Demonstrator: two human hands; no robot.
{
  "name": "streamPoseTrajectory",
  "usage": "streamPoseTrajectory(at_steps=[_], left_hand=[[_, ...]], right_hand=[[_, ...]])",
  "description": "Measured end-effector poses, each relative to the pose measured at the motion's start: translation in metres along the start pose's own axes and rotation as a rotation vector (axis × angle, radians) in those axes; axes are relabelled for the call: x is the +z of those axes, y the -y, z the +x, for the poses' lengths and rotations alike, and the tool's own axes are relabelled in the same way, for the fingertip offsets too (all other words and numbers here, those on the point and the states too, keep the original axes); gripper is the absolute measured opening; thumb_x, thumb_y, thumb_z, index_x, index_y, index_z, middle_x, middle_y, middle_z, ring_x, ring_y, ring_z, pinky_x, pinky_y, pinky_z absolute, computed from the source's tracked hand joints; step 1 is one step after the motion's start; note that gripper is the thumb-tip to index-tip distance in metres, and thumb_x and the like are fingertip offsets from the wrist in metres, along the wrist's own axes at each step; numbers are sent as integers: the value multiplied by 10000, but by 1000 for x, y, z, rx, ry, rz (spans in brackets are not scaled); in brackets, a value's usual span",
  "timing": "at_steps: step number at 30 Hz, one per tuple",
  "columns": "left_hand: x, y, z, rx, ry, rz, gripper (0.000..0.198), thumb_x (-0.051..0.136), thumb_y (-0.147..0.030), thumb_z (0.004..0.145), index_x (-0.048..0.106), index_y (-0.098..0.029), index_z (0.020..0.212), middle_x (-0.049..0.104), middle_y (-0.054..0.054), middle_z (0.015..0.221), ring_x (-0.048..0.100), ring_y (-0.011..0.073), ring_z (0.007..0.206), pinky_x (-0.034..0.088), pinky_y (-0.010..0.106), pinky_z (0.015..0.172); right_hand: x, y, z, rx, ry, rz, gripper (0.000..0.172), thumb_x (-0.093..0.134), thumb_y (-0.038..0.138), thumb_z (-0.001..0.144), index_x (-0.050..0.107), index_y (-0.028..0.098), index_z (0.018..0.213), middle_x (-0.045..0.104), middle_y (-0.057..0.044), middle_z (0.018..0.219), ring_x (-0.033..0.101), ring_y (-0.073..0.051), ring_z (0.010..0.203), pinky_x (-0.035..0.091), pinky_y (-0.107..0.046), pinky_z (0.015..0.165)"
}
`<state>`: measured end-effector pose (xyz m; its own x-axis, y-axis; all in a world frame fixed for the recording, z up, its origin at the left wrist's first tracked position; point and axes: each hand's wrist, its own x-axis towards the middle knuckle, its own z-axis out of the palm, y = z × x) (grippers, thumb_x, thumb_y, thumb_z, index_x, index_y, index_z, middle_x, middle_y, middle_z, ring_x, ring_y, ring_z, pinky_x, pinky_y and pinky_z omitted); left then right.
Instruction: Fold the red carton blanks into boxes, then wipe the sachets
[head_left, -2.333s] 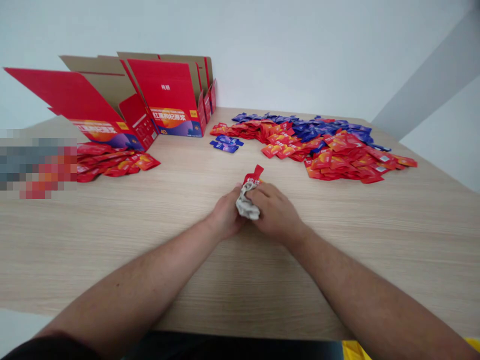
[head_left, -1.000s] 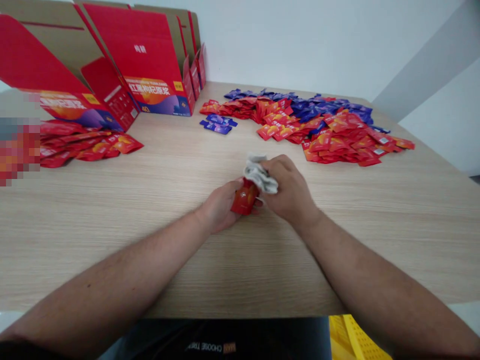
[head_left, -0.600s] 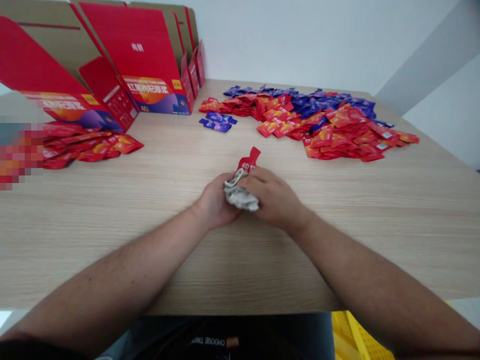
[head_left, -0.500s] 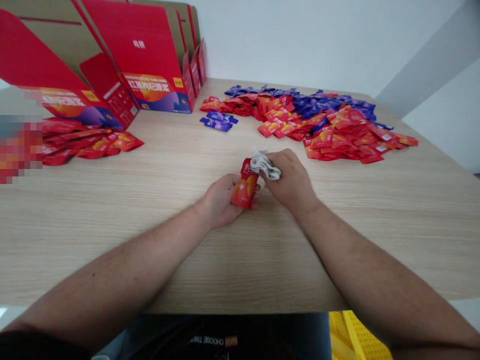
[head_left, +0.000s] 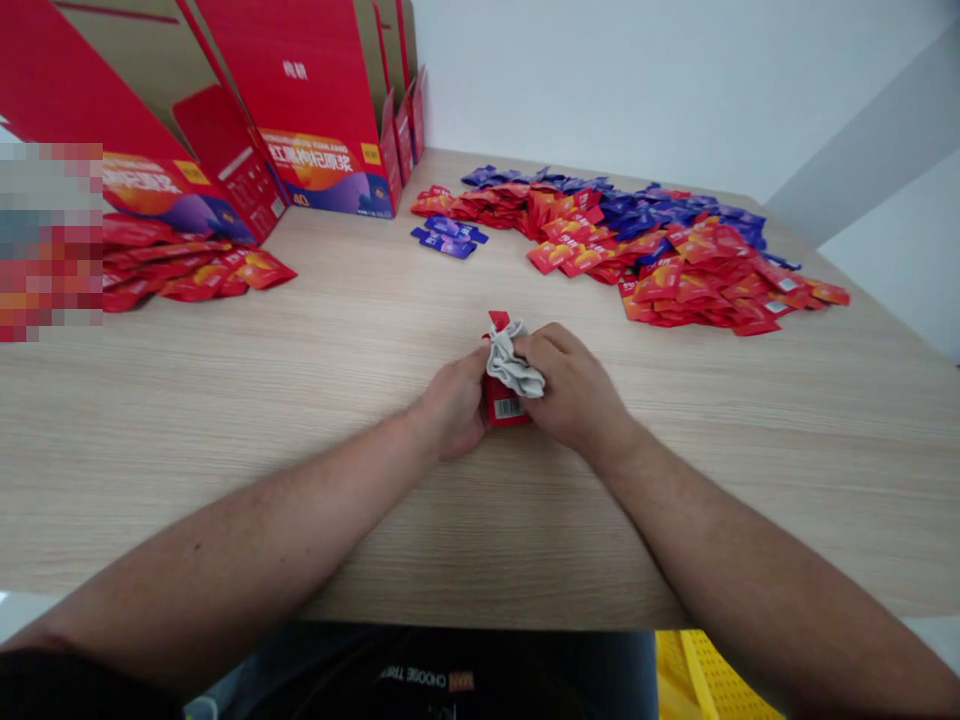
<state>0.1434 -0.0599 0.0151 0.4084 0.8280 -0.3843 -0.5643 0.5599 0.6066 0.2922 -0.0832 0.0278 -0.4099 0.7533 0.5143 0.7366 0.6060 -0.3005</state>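
Note:
My left hand holds a red pouch above the middle of the table, its barcode side facing up. My right hand is closed on a crumpled whitish cloth and presses it against the pouch. The cloth covers most of the pouch; a red top corner and the barcode end show. The fingers of my left hand are partly hidden behind the pouch.
Red pouches and purple pouches lie heaped at the back right. Some purple pouches sit apart. Red cartons stand back left, with more red pouches before them. A yellow basket is below the table edge.
The pouch has been turned over from its fruit-picture side to its barcode side. The cloth has moved from its top end down over its middle.

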Motion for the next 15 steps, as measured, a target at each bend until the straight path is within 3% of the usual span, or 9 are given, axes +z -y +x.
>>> streamPoseTrajectory(at_steps=[3, 8, 11, 15], left_hand=[[0, -3, -1, -82, 5, -40, 442, 390, -324, 1073, 632, -157, 742, 651, 41, 684, 659, 164, 672, 572, 303, 775], [3, -4, -3, -88, 55, -37, 406, 373, -377, 1083, 700, -170, 961, 730, 57, 848, 697, 185, 774, 581, 328, 807], [5, -7, -6, -120, 25, -54, 459, 353, -386, 1089, 680, -154, 866, 715, 59, 793, 684, 167, 720, 574, 290, 745], [4, -13, -5, -95, -7, -54, 504, 324, -399, 1091, 656, -153, 802, 659, 41, 680, 647, 157, 622, 558, 276, 654]], right_hand=[[8, 3, 1, -109, 132, 12, 170, 604, 174, 899, 692, 193, 1043, 668, -102, 1014, 596, -253, 972, 507, -396, 904], [5, -7, 3, 71, -10, 3, 178, 559, 176, 934, 684, 195, 1059, 653, -97, 985, 595, -244, 948, 505, -373, 860], [3, -4, 2, -65, 147, 34, 170, 576, 185, 918, 682, 194, 1050, 663, -98, 1015, 590, -243, 974, 495, -373, 898], [3, 5, 0, -88, 250, 66, 145, 582, 185, 909, 677, 185, 1018, 657, -85, 973, 586, -223, 919, 494, -346, 845]])
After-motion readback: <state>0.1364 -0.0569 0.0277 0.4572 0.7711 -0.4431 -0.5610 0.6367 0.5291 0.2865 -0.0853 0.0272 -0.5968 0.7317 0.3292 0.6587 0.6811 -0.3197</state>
